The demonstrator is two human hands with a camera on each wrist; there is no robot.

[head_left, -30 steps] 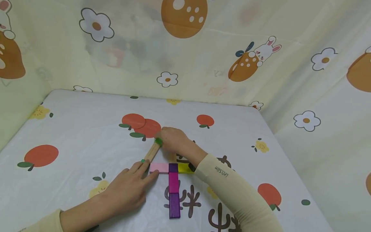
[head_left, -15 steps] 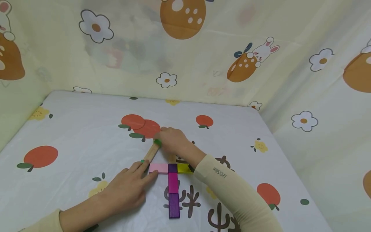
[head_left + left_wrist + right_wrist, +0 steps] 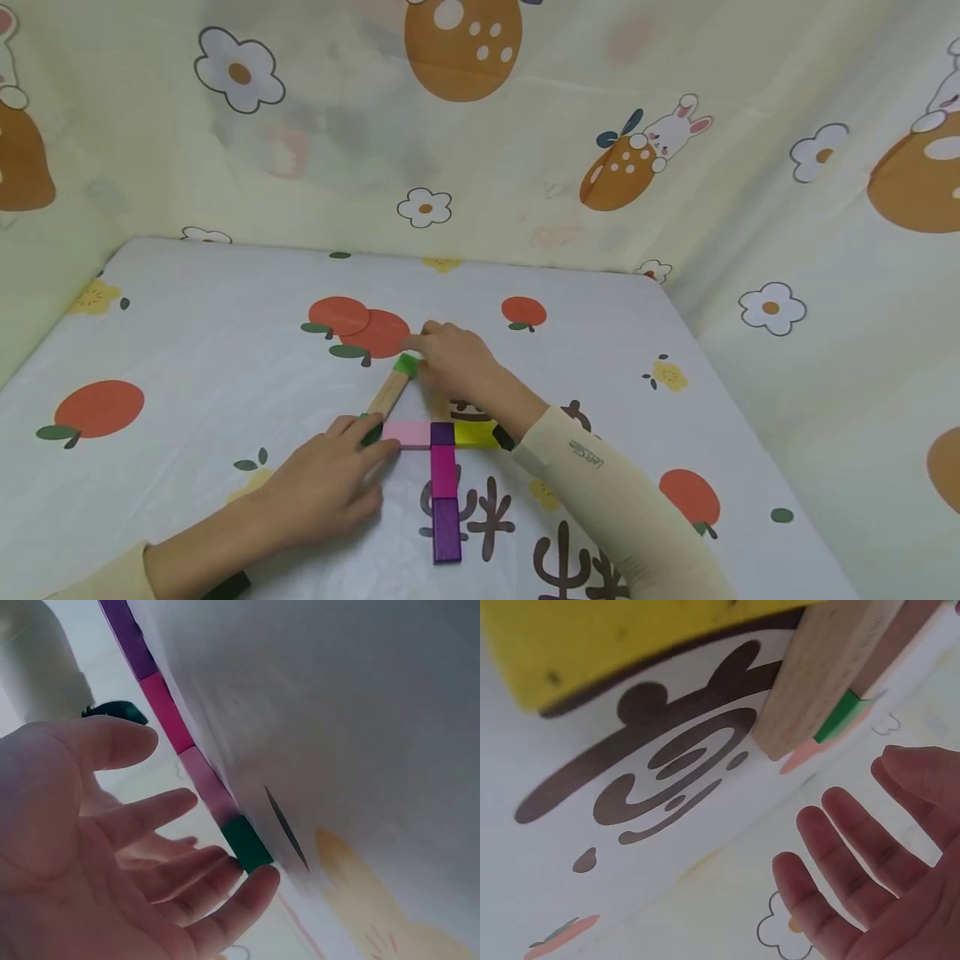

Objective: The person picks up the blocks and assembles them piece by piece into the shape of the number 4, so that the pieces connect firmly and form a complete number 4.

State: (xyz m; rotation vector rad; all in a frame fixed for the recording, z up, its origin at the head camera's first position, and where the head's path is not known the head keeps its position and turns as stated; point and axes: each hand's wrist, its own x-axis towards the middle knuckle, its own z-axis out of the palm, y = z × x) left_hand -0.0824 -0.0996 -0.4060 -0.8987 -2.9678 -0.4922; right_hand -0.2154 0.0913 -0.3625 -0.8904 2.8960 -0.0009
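My left hand (image 3: 330, 483) lies with loosely extended fingers by the dark green block (image 3: 372, 435) and the pink block (image 3: 408, 434); in the left wrist view a fingertip meets the dark green block's end. A plain wooden block (image 3: 389, 393) slants from there up to a light green block (image 3: 406, 365). Beside that one is my right hand (image 3: 461, 358), its fingers apart from the blocks and holding nothing in the right wrist view. A small purple block (image 3: 442, 434) joins the pink block to a yellow block (image 3: 474, 434).
A magenta block (image 3: 444, 472) and a longer purple block (image 3: 447, 531) run toward me from the small purple block. Another wooden block (image 3: 802, 682) extends away behind the row, partly under my right hand. A patterned cloth (image 3: 225, 333) covers the table, with curtains (image 3: 337, 150) behind.
My right hand has let go of the light green block and lifted slightly away. The left fingers have drawn back, uncovering more of the dark green block. The head view has shifted slightly.
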